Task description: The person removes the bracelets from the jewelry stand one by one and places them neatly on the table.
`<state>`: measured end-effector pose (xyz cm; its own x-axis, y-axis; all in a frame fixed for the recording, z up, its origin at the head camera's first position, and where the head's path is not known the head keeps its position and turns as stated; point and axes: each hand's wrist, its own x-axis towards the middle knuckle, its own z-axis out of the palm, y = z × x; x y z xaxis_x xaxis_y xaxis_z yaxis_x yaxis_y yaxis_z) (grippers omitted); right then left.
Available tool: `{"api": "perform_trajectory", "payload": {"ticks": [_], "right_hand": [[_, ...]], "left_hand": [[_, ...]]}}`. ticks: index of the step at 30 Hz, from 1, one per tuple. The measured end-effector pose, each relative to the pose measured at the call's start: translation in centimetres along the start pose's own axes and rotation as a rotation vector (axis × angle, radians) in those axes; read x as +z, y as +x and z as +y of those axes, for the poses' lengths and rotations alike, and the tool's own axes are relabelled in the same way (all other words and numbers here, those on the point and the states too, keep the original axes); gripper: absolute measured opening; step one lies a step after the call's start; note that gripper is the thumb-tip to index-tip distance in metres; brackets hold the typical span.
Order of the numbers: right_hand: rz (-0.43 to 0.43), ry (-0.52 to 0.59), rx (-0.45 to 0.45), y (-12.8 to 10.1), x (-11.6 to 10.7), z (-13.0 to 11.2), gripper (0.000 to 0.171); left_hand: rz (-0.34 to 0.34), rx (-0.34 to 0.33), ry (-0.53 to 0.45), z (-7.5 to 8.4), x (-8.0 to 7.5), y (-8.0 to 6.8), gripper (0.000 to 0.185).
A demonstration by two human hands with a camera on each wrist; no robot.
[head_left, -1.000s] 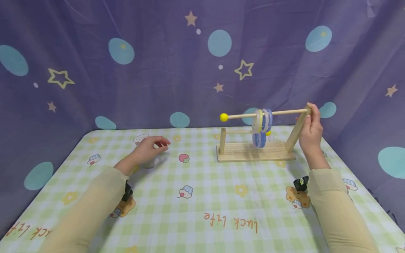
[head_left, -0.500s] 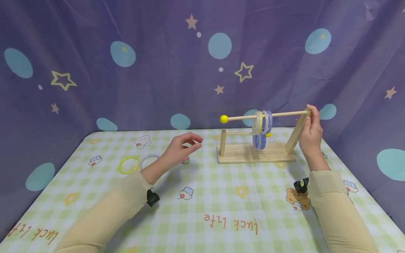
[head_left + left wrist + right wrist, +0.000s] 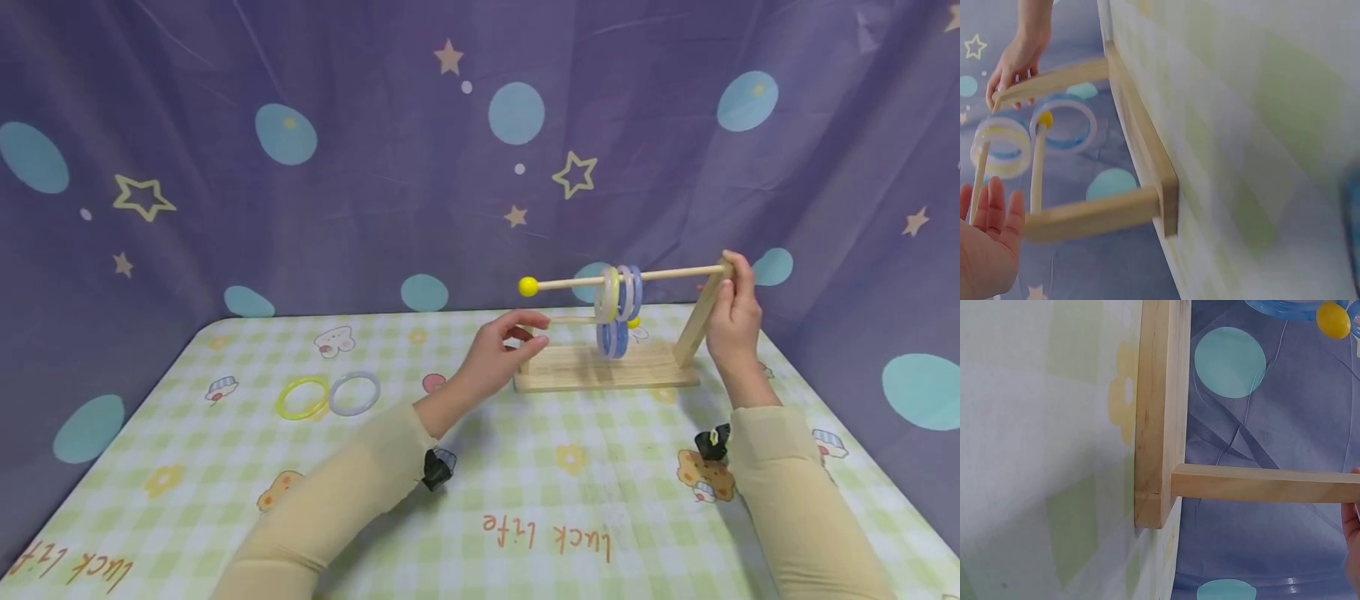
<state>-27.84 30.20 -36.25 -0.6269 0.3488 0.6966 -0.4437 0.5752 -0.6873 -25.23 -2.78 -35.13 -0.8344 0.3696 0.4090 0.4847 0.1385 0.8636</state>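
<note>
The stand (image 3: 606,367) is pale, smooth wood, matt. On its wooden rod (image 3: 637,276) hang shiny plastic rings (image 3: 619,293). Under the stand lies a smooth checked tablecloth (image 3: 480,467). Behind it hangs soft purple cloth (image 3: 375,167).

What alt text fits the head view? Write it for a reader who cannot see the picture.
A person's right hand grips the tall post of a wooden ring stand on a green checked tablecloth, while the left hand reaches to its short post. Pale, yellow and blue plastic rings hang on its rods; a yellow ring and a pale ring lie flat at left.
</note>
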Motion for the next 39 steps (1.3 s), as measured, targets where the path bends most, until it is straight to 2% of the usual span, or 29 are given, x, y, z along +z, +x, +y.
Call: {"api": "perform_trajectory", "payload": {"ticks": [7, 15, 27, 33, 39], "right_hand": [[-0.001, -0.009, -0.015, -0.1, 0.0, 0.1, 0.035], [0.002, -0.012, -0.017, -0.1, 0.0, 0.2, 0.035], [-0.015, 0.028, -0.003, -0.1, -0.2, 0.0, 0.035], [-0.067, 0.019, -0.016, 0.1, -0.8, -0.1, 0.038], [-0.098, -0.028, -0.041, 0.5, -1.5, 0.1, 0.040]], "left_hand": [[0.006, 0.078, -0.019, 0.4, 2.5, 1.4, 0.029], [0.023, 0.100, -0.049, 0.7, 4.5, 2.6, 0.032], [0.087, 0.008, -0.047, 0.7, 6.2, 3.3, 0.033], [0.080, -0.005, -0.035, 0.1, 6.4, 3.5, 0.033], [0.055, -0.005, -0.014, 0.3, 6.3, 3.7, 0.034]]}}
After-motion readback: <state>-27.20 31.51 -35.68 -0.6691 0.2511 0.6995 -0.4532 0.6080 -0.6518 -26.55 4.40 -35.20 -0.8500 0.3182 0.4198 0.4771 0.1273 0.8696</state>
